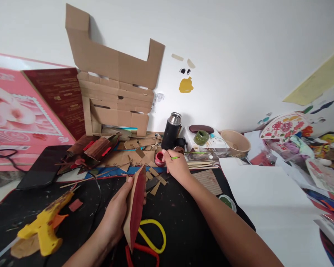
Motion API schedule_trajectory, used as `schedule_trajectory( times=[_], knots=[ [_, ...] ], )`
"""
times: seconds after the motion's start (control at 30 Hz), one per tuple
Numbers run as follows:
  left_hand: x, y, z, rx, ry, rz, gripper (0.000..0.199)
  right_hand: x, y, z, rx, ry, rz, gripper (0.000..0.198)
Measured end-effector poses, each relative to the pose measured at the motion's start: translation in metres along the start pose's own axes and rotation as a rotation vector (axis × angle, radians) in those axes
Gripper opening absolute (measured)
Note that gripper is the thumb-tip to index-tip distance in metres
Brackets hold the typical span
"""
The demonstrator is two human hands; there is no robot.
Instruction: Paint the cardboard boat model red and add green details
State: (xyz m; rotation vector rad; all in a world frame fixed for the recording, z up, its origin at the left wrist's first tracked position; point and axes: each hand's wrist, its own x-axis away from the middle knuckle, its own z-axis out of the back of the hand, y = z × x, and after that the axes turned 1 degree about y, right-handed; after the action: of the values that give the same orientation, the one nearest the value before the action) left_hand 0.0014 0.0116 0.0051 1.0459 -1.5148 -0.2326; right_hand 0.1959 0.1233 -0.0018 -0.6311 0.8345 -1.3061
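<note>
The card [137,207] is being gripped by the left hand [119,208], long axis pointing forward, slightly right; a brush [175,158] is being pinched by the right hand [177,165] at the jar [159,159].

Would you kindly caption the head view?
Left hand holds brown and red cardboard; right hand pinches green stick by round red pot.

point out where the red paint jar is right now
In the head view, the red paint jar sits near the centre, immediately left of the right hand and in front of the black flask.
</note>
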Motion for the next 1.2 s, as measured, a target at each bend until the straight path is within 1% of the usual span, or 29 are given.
schedule_trajectory(
  times=[0.2, 0.27, 0.4, 0.53, 0.63, 0.7, 0.77, 0.83, 0.9, 0.97, 1.03, 1.1, 1.2],
  knots=[
    [-0.003, -0.004, 0.003, 0.003, -0.04, -0.027, 0.044, 0.006, -0.012, 0.017, 0.044, -0.034, 0.104, 0.043],
    [-0.003, -0.005, 0.004, 0.003, -0.039, -0.042, 0.044, 0.01, -0.012, 0.02, -0.003, -0.041, 0.112, 0.041],
    [0.0, -0.004, 0.002, 0.022, -0.04, -0.025, 0.042, 0.015, -0.006, 0.023, -0.18, 0.015, 0.036, 0.048],
    [0.003, 0.0, 0.0, 0.058, -0.05, -0.002, 0.044, 0.022, 0.001, 0.024, -0.259, 0.065, -0.006, 0.059],
    [0.004, 0.004, -0.002, 0.118, -0.066, 0.041, 0.046, 0.032, 0.001, 0.025, -0.346, 0.138, -0.046, 0.065],
    [0.004, 0.006, -0.003, 0.158, -0.079, 0.059, 0.048, 0.041, -0.001, 0.027, -0.51, 0.243, -0.115, 0.066],
    [0.005, 0.008, -0.004, 0.174, -0.073, 0.066, 0.051, 0.052, -0.007, 0.027, -0.644, 0.279, -0.148, 0.064],
    [0.006, 0.009, -0.004, 0.176, -0.058, 0.07, 0.052, 0.065, -0.014, 0.025, -0.732, 0.246, -0.176, 0.064],
    [0.007, 0.008, -0.004, 0.17, -0.043, 0.072, 0.053, 0.075, -0.023, 0.02, -0.772, 0.154, -0.194, 0.065],
    [0.007, 0.008, -0.004, 0.166, -0.045, 0.075, 0.053, 0.083, -0.03, 0.013, -0.773, 0.059, -0.177, 0.065],
    [0.008, 0.008, -0.005, 0.165, -0.067, 0.067, 0.053, 0.087, -0.034, 0.005, -0.745, 0.009, -0.142, 0.065],
    [0.008, 0.007, -0.004, 0.152, -0.085, 0.049, 0.052, 0.089, -0.034, -0.001, -0.682, -0.009, -0.096, 0.066],
    [0.007, 0.007, -0.003, 0.125, -0.077, 0.042, 0.053, 0.088, -0.028, -0.006, -0.569, -0.008, -0.017, 0.067]
  ],
)
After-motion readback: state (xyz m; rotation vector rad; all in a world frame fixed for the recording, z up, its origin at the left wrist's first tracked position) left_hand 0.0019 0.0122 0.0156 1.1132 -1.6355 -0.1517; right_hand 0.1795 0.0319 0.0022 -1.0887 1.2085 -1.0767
